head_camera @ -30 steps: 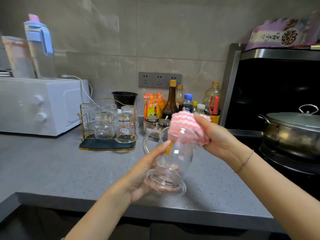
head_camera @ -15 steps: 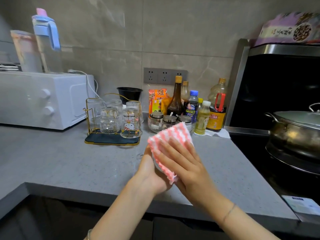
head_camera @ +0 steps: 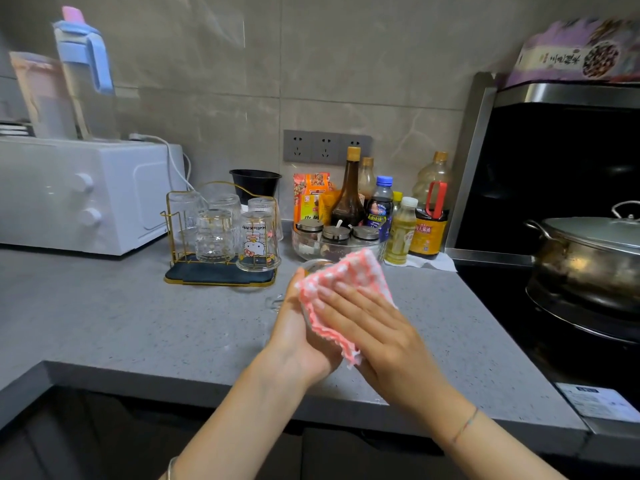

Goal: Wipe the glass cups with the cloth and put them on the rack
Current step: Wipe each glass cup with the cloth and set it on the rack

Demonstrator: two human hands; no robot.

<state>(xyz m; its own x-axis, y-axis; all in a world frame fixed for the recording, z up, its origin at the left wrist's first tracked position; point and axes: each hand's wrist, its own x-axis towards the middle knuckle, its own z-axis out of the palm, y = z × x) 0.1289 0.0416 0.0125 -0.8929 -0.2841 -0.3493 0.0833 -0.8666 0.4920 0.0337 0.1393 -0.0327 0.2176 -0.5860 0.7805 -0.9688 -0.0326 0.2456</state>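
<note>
Head view: both hands meet over the front half of the bench [head_camera: 138,323], clear of its surface as far as I can tell.

Left hand [head_camera: 298,337] wraps the glass cup [head_camera: 313,264] from the left. Thumb up along the cloth edge, other fingers hidden behind the cloth. Only a bit of the cup's rim shows above the cloth, plus a faint clear handle just left of the hand. The rest is covered.

Right hand [head_camera: 374,327] is flat, fingers straight and side by side, pressing the pink-and-white cloth [head_camera: 349,275] onto the near side of the cup. Thumb not visible. The cloth drapes over the cup, lower corner hanging between the two palms. Thin bracelet [head_camera: 465,424] on the right wrist.

The gold wire rack [head_camera: 173,230] stands on the bench behind and left of the hands, near but apart. Five upside-down cups sit on it, including a cartoon-print cup [head_camera: 258,242] at the front right.

Bench is grey speckled stone. White oven [head_camera: 86,192] at far left, blurred blue-lidded jug [head_camera: 85,74] on top. Grey tiled wall carries a socket strip [head_camera: 325,147]. Below it: black bowl [head_camera: 255,181], snack packets, tall dark sauce bottle [head_camera: 349,192], other bottles, and lidded spice jars [head_camera: 337,237]. At right, a lidded steel pot [head_camera: 588,254] sits on a black hob, with a purple package [head_camera: 581,53] up top.
</note>
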